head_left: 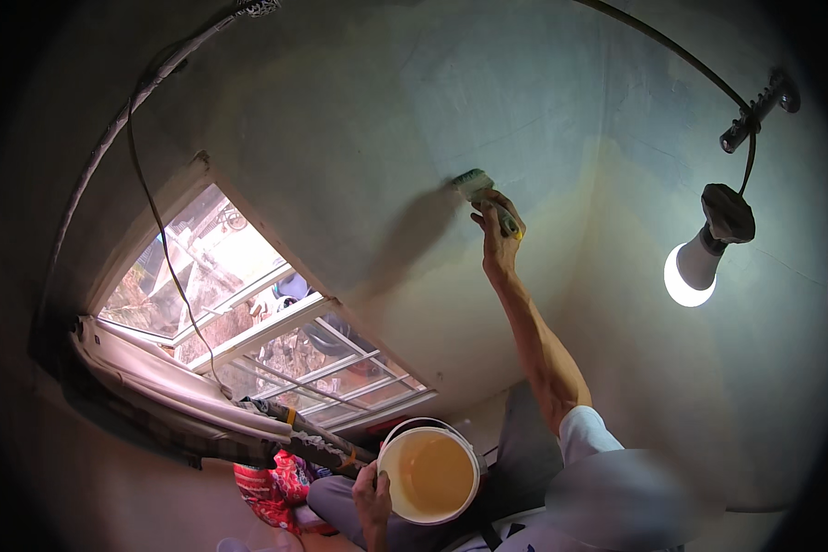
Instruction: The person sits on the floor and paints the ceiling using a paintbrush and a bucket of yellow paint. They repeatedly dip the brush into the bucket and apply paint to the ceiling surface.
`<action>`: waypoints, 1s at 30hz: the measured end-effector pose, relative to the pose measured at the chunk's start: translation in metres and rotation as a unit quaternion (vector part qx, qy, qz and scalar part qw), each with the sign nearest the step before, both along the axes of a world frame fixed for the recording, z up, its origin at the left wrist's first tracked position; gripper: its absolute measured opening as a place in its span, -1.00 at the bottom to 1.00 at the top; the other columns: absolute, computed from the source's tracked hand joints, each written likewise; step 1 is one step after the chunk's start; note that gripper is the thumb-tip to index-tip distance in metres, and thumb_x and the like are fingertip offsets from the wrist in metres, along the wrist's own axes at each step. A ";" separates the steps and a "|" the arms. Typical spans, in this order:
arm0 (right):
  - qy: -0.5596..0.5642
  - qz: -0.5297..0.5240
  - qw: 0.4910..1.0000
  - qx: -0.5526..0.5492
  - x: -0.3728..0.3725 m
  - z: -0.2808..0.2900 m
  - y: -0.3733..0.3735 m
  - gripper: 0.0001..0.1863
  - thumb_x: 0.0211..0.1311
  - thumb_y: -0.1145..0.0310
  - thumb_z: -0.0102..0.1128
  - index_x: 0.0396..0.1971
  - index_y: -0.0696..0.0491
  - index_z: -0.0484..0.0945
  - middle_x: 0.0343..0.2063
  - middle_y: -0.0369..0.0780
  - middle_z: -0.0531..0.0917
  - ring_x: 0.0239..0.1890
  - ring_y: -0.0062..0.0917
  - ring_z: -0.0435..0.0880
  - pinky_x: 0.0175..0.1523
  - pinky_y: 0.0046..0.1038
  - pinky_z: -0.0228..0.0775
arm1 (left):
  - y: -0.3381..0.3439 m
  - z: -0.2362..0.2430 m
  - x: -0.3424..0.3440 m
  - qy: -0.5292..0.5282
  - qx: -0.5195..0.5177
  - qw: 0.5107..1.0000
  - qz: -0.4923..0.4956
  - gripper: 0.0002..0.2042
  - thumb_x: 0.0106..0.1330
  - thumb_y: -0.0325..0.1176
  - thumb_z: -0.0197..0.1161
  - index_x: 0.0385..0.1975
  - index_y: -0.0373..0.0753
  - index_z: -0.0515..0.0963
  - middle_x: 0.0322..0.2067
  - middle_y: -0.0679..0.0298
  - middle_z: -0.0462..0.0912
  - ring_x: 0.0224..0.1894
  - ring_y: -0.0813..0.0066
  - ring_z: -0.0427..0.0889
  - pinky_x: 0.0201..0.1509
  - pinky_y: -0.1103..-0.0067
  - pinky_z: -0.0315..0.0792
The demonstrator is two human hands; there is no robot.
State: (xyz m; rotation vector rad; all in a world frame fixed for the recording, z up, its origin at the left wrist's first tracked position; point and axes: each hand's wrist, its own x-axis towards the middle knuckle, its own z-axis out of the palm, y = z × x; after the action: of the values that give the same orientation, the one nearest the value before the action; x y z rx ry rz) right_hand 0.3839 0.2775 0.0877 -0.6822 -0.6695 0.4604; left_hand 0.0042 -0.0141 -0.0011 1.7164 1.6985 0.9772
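Note:
My right hand is raised with its fingers closed on the handle of a wide paintbrush, whose bristles are at the plastered wall; the brush casts a long shadow down to the left. Low in the view my left hand grips the rim of a white bucket, which has pale yellowish liquid in it and its wire handle raised. My grey-trousered legs show behind the bucket.
A white-framed window is on the left, with a hanging wire and a pale padded rail beside it. A lit bulb hangs on a cable at the right. A red patterned bag lies at the lower left.

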 end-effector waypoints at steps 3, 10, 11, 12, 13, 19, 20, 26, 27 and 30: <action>-0.021 0.022 0.999 0.042 0.001 0.026 -0.005 -0.50 0.34 0.16 0.19 0.07 0.27 0.49 -0.07 -0.04 0.62 -0.01 -0.37 0.65 0.08 -0.34 0.58 | 0.000 0.002 -0.001 0.007 -0.040 0.999 0.013 -0.74 0.27 -0.49 0.14 -0.07 -0.35 0.60 -0.29 0.07 0.65 -0.26 0.30 0.64 -0.14 0.47 0.48; 0.048 0.066 0.997 -0.016 -0.001 -0.052 -0.014 -0.57 0.36 0.32 0.11 0.15 0.19 0.42 0.04 -0.09 0.58 0.12 -0.35 0.60 0.13 -0.32 0.55 | 0.001 0.001 -0.001 0.005 -0.039 0.999 0.010 -0.74 0.29 -0.48 0.13 -0.06 -0.36 0.60 -0.31 0.12 0.65 -0.29 0.40 0.61 -0.16 0.51 0.47; 0.062 0.069 0.995 -0.033 -0.007 -0.068 -0.014 -0.59 0.36 0.34 0.11 0.15 0.18 0.43 0.05 -0.10 0.58 0.12 -0.35 0.60 0.12 -0.33 0.56 | 0.000 0.003 -0.001 0.006 -0.048 0.999 0.015 -0.74 0.29 -0.48 0.14 -0.06 -0.36 0.60 -0.31 0.13 0.65 -0.30 0.41 0.61 -0.16 0.51 0.46; 0.076 0.071 0.993 -0.051 -0.011 -0.081 -0.017 -0.60 0.36 0.35 0.10 0.14 0.17 0.44 0.05 -0.10 0.59 0.11 -0.36 0.61 0.11 -0.34 0.56 | -0.001 0.003 -0.001 0.007 -0.058 0.998 0.018 -0.74 0.29 -0.48 0.14 -0.06 -0.36 0.60 -0.32 0.13 0.65 -0.30 0.42 0.61 -0.16 0.52 0.46; 0.085 0.068 0.992 -0.061 -0.014 -0.094 -0.020 -0.61 0.36 0.36 0.10 0.14 0.16 0.46 0.04 -0.12 0.59 0.11 -0.37 0.61 0.10 -0.35 0.57 | -0.002 0.002 -0.003 0.007 -0.054 0.998 0.014 -0.75 0.29 -0.48 0.15 -0.07 -0.33 0.60 -0.35 0.12 0.62 -0.33 0.35 0.61 -0.21 0.49 0.46; 0.118 0.057 0.984 -0.122 -0.016 -0.145 -0.022 -0.66 0.35 0.43 0.07 0.10 0.10 0.50 0.02 -0.14 0.61 0.06 -0.38 0.65 0.05 -0.39 0.59 | -0.001 -0.006 -0.006 0.004 -0.034 0.999 0.008 -0.76 0.29 -0.49 0.15 -0.07 -0.32 0.59 -0.36 0.10 0.59 -0.35 0.28 0.61 -0.23 0.46 0.45; 0.112 0.056 0.984 -0.123 -0.016 -0.150 -0.023 -0.67 0.35 0.44 0.07 0.09 0.10 0.51 0.01 -0.15 0.62 0.05 -0.38 0.66 0.04 -0.40 0.60 | 0.000 -0.003 -0.004 -0.006 -0.039 0.999 0.008 -0.76 0.28 -0.49 0.15 -0.07 -0.32 0.59 -0.36 0.10 0.59 -0.34 0.29 0.61 -0.23 0.46 0.45; 0.126 0.017 0.981 -0.147 -0.013 -0.167 -0.029 -0.73 0.33 0.46 0.06 0.00 0.13 0.54 -0.10 -0.15 0.64 -0.06 -0.43 0.67 -0.04 -0.41 0.61 | 0.000 0.000 -0.001 -0.017 -0.038 0.999 0.014 -0.75 0.28 -0.50 0.14 -0.06 -0.33 0.59 -0.35 0.10 0.61 -0.35 0.31 0.61 -0.23 0.47 0.46; 0.126 0.014 0.980 -0.152 -0.013 -0.168 -0.028 -0.73 0.33 0.46 0.06 -0.01 0.13 0.54 -0.11 -0.15 0.64 -0.07 -0.44 0.67 -0.05 -0.41 0.61 | 0.000 0.004 0.000 -0.009 -0.050 0.999 0.014 -0.74 0.28 -0.51 0.14 -0.05 -0.35 0.59 -0.28 0.10 0.64 -0.27 0.36 0.62 -0.15 0.50 0.46; 0.093 0.005 0.983 -0.157 -0.011 -0.161 -0.019 -0.64 0.29 0.35 0.12 0.02 0.21 0.54 -0.14 -0.08 0.66 -0.08 -0.36 0.68 -0.03 -0.36 0.61 | 0.001 0.005 0.001 -0.008 -0.064 0.998 0.015 -0.73 0.29 -0.51 0.13 -0.04 -0.37 0.59 -0.23 0.10 0.68 -0.20 0.41 0.63 -0.07 0.52 0.47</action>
State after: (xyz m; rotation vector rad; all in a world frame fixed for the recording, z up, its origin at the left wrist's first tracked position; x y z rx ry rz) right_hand 0.3725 0.2587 -0.0730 -0.9208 -0.4257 0.6381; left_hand 0.0055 -0.0135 0.0042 1.6020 1.7428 0.8735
